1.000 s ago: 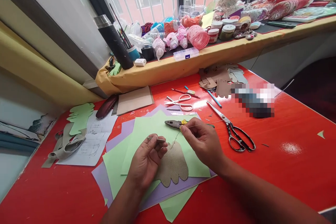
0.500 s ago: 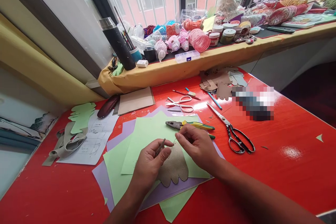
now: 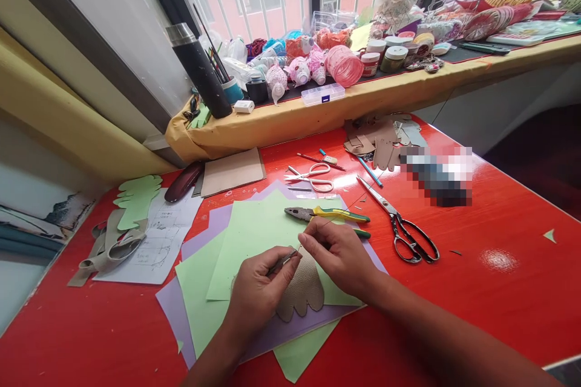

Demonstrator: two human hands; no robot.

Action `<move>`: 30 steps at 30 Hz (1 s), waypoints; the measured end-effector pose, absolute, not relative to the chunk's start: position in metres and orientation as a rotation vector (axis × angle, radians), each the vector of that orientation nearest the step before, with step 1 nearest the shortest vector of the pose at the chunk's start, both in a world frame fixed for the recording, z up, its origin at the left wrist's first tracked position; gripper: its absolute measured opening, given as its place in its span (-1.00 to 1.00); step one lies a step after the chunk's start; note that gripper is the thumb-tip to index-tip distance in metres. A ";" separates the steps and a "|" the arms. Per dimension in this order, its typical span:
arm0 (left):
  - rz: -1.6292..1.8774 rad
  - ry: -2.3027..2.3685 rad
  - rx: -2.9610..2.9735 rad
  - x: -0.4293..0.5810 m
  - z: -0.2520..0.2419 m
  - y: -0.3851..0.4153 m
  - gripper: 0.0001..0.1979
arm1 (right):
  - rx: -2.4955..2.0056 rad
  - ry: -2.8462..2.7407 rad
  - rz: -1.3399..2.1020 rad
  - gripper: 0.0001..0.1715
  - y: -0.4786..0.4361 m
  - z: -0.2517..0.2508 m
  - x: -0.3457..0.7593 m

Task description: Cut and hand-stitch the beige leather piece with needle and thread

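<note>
My left hand [image 3: 265, 281] is closed in a pinch round a slim dark metal tool [image 3: 282, 261], possibly tweezers; the fingers hide part of it. Beside it, my right hand [image 3: 331, 254] has thumb and forefinger pressed together on a fine thread [image 3: 299, 247], close to the tool's tip. Below both hands lies a taupe leather piece [image 3: 302, 287] with a scalloped lower edge and small holes along its rim. My left fingers cover its left part. Pliers [image 3: 324, 214] with yellow-green handles lie just beyond my right hand.
Green sheets [image 3: 245, 227] and purple sheets [image 3: 200, 242] lie under the work on the red table [image 3: 490, 302]. Large scissors [image 3: 397, 224] rest at right, small white scissors [image 3: 313, 176] farther back. Leather cut-outs [image 3: 376, 139] are heaped at the back right. A black flask [image 3: 200, 72] stands on the sill.
My left fingertips have risen and closed in toward my right fingertips, and the dark tool now lies flatter, pointing at them. The view has shifted slightly.
</note>
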State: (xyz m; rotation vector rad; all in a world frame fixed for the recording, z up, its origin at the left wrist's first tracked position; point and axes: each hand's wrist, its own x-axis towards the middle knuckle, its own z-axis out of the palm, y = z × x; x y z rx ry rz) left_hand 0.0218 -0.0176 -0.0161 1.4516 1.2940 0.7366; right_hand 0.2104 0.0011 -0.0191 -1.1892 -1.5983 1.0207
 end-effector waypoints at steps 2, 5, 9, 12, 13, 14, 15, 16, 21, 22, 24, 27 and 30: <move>0.746 1.266 1.490 0.021 -0.013 -0.017 -0.70 | -1.174 -1.553 1.097 -0.64 0.002 -0.017 0.211; 0.750 1.208 1.525 0.017 -0.010 -0.015 -0.71 | -1.133 -1.393 1.391 -0.61 0.003 -0.016 0.213; 0.737 1.253 1.452 0.011 -0.008 -0.011 -0.68 | -1.057 -1.194 1.669 -0.57 0.007 -0.019 0.215; 0.734 1.292 1.406 0.007 -0.010 -0.010 -0.67 | -1.049 -1.151 1.622 -0.57 0.011 -0.021 0.218; 0.742 1.283 1.389 0.006 -0.011 -0.010 -0.69 | -1.048 -1.141 1.600 -0.57 0.012 -0.021 0.219; 0.755 1.270 1.372 0.006 -0.012 -0.010 -0.71 | -1.045 -1.134 1.584 -0.57 0.013 -0.020 0.220; 0.768 1.257 1.357 0.005 -0.013 -0.009 -0.73 | -1.044 -1.131 1.577 -0.56 0.014 -0.020 0.221; 0.780 1.249 1.349 0.005 -0.013 -0.009 -0.74 | -1.044 -1.132 1.576 -0.56 0.014 -0.019 0.222; 0.752 1.272 1.401 0.004 -0.012 -0.007 -0.73 | -1.052 -1.141 1.568 -0.56 0.014 -0.018 0.221; 0.732 1.285 1.422 0.004 -0.012 -0.007 -0.71 | -1.056 -1.148 1.559 -0.56 0.013 -0.018 0.221; 0.689 1.309 1.460 0.003 -0.010 -0.006 -0.69 | -1.076 -1.189 1.517 -0.58 0.012 -0.018 0.221; 0.632 1.352 1.501 0.001 -0.010 -0.005 -0.67 | -1.135 -1.352 1.362 -0.61 0.009 -0.018 0.220; 0.582 1.419 1.523 0.000 -0.012 -0.004 -0.68 | -1.169 -1.575 1.138 -0.63 0.007 -0.020 0.219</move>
